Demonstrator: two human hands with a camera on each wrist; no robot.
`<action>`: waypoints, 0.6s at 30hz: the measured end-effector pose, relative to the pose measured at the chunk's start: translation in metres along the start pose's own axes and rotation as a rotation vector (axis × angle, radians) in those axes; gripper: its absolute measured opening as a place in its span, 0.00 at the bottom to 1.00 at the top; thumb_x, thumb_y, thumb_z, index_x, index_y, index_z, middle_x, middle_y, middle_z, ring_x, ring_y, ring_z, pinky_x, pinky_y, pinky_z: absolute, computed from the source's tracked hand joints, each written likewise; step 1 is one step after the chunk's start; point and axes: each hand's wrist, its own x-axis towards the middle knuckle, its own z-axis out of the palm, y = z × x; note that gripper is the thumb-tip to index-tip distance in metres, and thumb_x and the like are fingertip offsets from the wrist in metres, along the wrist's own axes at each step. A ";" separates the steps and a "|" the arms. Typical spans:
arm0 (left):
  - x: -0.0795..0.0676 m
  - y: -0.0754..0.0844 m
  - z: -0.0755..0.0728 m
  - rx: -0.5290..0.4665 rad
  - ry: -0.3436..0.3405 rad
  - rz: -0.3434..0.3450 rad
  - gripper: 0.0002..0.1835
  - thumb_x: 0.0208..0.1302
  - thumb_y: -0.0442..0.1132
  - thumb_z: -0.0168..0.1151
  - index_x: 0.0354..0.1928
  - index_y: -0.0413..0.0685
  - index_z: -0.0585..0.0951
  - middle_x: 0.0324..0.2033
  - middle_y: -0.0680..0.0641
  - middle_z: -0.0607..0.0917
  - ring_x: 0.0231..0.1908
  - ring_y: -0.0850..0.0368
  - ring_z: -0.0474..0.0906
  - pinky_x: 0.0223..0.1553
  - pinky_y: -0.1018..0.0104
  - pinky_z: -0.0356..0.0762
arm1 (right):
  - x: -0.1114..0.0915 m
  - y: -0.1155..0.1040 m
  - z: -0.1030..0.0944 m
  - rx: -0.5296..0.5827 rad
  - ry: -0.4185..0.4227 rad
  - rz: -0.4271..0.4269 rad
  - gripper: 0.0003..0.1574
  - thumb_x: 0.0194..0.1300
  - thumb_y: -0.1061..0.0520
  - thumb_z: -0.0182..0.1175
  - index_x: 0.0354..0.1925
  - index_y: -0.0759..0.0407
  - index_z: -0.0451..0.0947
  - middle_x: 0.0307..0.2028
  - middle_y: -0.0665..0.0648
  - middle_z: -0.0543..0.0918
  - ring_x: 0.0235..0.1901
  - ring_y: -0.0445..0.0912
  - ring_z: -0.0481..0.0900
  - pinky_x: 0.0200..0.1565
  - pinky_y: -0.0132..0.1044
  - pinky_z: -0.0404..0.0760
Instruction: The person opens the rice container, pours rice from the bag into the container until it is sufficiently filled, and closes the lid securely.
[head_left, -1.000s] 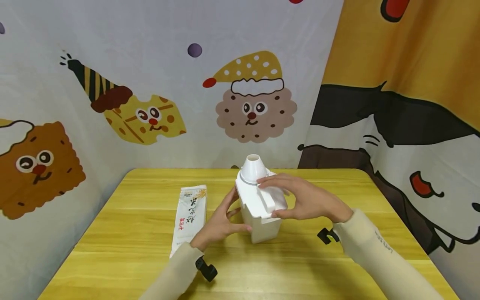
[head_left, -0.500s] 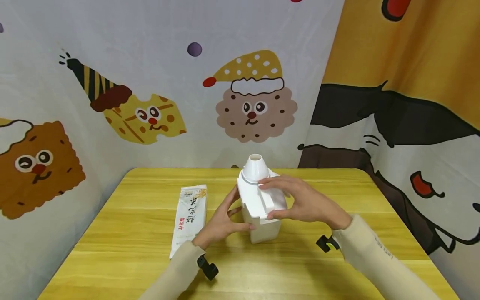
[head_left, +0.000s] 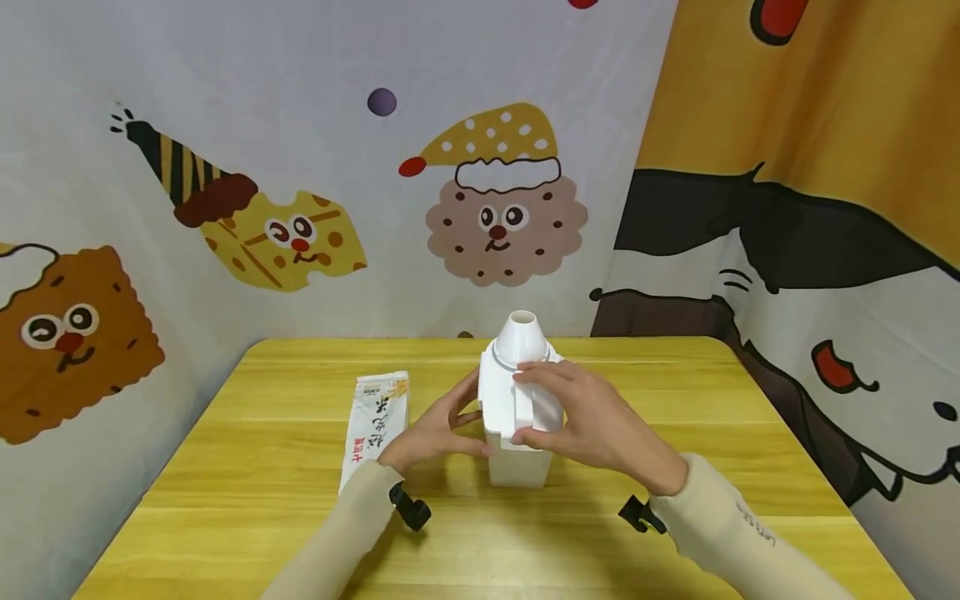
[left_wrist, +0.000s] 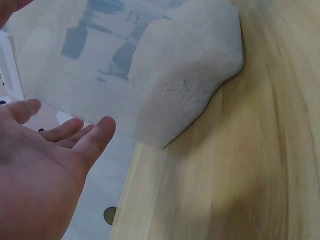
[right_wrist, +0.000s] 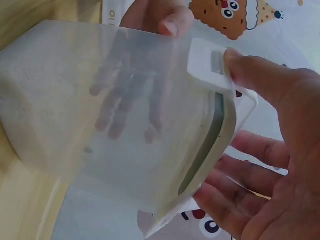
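Observation:
A translucent plastic storage container [head_left: 519, 470] stands upright on the table, topped by a white lid [head_left: 497, 407] with a raised handle [head_left: 523, 407] and a cone-shaped spout [head_left: 521, 343]. Pale contents [left_wrist: 185, 75] lie inside at its bottom, seen in the left wrist view. My left hand [head_left: 435, 427] holds the container's left side, thumb near the front corner; its fingers show through the wall in the right wrist view. With my right hand [head_left: 600, 417] I grip the lid across the handle, thumb at the front tab [right_wrist: 212, 65] and fingers toward the back.
A white packet [head_left: 375, 417] with dark and red print lies flat left of the container, partly behind my left wrist. The wooden table [head_left: 195, 467] ends at a printed cloth backdrop [head_left: 300, 125]. Black devices [head_left: 411, 507] sit on both wrists.
The container has turned slightly, so its front now faces me more squarely. Both hands have kept their places on it and moved along with the turn. The head view has shifted a little.

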 end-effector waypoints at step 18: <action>-0.023 0.008 0.042 -0.004 0.259 -0.042 0.55 0.58 0.39 0.78 0.80 0.68 0.54 0.78 0.52 0.59 0.76 0.46 0.61 0.73 0.51 0.70 | 0.014 0.037 -0.021 0.184 -0.265 -0.222 0.46 0.50 0.50 0.82 0.66 0.42 0.76 0.76 0.46 0.67 0.75 0.51 0.64 0.69 0.57 0.75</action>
